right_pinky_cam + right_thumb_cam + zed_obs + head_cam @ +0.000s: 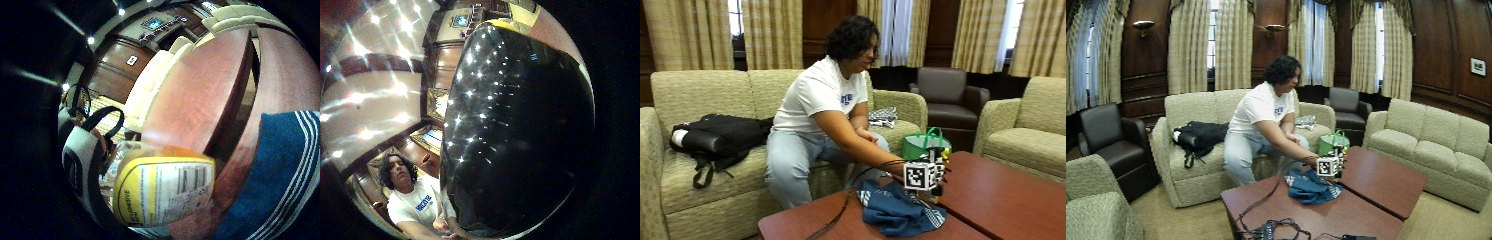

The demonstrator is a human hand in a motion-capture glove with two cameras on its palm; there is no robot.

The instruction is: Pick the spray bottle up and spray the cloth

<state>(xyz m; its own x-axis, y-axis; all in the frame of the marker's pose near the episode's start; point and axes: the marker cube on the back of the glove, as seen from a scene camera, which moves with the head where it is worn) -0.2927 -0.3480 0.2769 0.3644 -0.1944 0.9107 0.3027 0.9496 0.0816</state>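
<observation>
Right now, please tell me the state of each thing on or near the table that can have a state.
Spray bottle: upright at the gloved right hand, beside the cloth; grip not visible.
Cloth: crumpled, lying on the table.
Green bag: upright behind the table, handles up.
Black backpack: lying on the sofa.

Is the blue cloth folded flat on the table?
No: in the outside view the blue cloth lies crumpled in a heap on the wooden table, beside the gloved right hand.

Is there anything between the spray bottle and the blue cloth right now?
Nothing shows between them. In the little-finger palm view only bare red-brown table separates the spray bottle from the cloth; the outside view agrees, with the right hand at the bottle.
</observation>
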